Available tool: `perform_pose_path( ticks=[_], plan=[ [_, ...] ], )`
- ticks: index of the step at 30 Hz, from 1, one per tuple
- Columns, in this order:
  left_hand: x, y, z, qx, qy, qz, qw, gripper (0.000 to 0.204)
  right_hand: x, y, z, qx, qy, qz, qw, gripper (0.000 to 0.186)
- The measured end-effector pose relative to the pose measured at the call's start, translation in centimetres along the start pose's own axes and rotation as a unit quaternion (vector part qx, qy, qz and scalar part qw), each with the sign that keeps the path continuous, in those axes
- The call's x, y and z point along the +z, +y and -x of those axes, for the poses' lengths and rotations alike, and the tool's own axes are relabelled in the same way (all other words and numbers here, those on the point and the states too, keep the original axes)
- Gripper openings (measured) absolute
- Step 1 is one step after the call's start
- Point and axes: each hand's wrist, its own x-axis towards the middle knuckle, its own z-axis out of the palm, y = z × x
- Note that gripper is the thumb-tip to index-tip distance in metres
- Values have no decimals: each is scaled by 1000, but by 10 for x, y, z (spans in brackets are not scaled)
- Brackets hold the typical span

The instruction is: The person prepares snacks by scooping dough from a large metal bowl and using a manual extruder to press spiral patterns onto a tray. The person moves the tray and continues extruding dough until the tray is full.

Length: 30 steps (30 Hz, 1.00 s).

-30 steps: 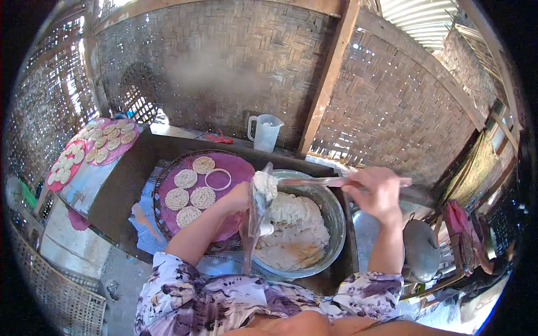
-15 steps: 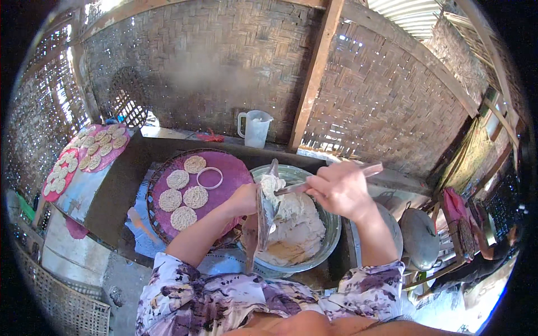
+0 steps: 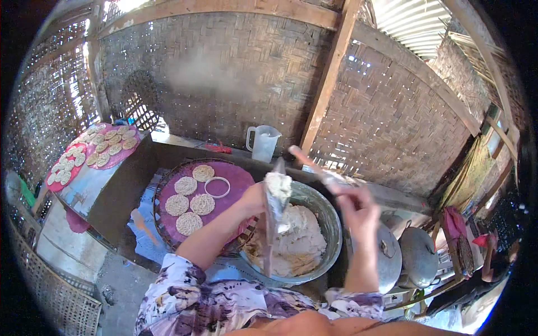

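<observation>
My left hand (image 3: 253, 200) is wrapped round a long, narrow press-like tool (image 3: 269, 235), seen nearly edge-on above the basin. A lump of pale dough (image 3: 278, 186) sits on the tool's far part. Raised over the basin's right side, my right hand (image 3: 361, 210) grips a flat wooden spatula (image 3: 311, 163), its tip angled up and left, apart from the lump. Below both hands, a large mass of dough (image 3: 302, 241) fills much of the round metal basin (image 3: 334, 246). My left hand and the tool hide the basin's left part.
Left of the basin, a round tray with pink cloth (image 3: 238, 176) bears several stringy dough discs (image 3: 189, 223) and a white ring (image 3: 217, 187). A pitcher (image 3: 263, 144) stands behind. Lidded pots (image 3: 419, 257) are at right, near another person's arm (image 3: 488, 260). More discs lie far left.
My right hand has drawn back from the dough lump and turned the spatula, so its tip points up and left. The left hand still holds the tool; the whole view has shifted slightly.
</observation>
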Motion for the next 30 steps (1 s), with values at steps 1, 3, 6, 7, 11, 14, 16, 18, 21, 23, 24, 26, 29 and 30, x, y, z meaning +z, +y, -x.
perform_pose_path(
  ticks=[1, 3, 6, 7, 11, 14, 16, 18, 21, 23, 24, 26, 29, 30],
  plan=[
    [9, 13, -7, 77, 17, -44, 996, 40, 12, 10, 12, 68, -50, -86, 993, 16],
    [24, -10, -12, 18, 41, -9, 999, 37, 39, 17, 34, 94, -54, -67, 992, 17],
    [11, -16, -10, -52, 45, 5, 998, 35, 29, 35, 52, 58, -36, 7, 998, 20],
    [11, -26, -11, -39, 64, 89, 993, 36, 17, 36, 52, 31, -31, 25, 999, 21],
    [21, -10, -11, -8, 75, 99, 992, 38, 18, 35, 45, 18, 69, 72, 995, 21],
    [25, 13, -10, 4, 55, 28, 998, 34, 33, 26, 40, -134, 88, 176, 971, 17],
    [24, 12, -11, -69, 64, 138, 986, 35, 36, 25, 42, -191, 74, 209, 956, 16],
    [35, -43, -17, -127, 102, 328, 931, 36, 45, 21, 51, -212, 56, 182, 959, 17],
    [36, -96, -25, -141, 88, 408, 898, 37, 49, 24, 60, -184, 10, 104, 977, 19],
    [39, -82, -24, -172, 90, 362, 912, 37, 43, 37, 65, -56, -22, -4, 998, 21],
    [35, -58, -24, -163, 63, 252, 952, 38, 38, 47, 64, 25, -35, -83, 996, 22],
    [33, -44, -19, -99, 59, 126, 985, 38, 33, 49, 55, 142, -28, -112, 983, 26],
    [49, -55, -21, -55, 61, 268, 960, 36, 46, 48, 38, 62, 44, 84, 994, 22],
    [53, -55, -21, -61, 50, 318, 945, 36, 50, 50, 40, 26, 39, 99, 994, 21]
  ],
)
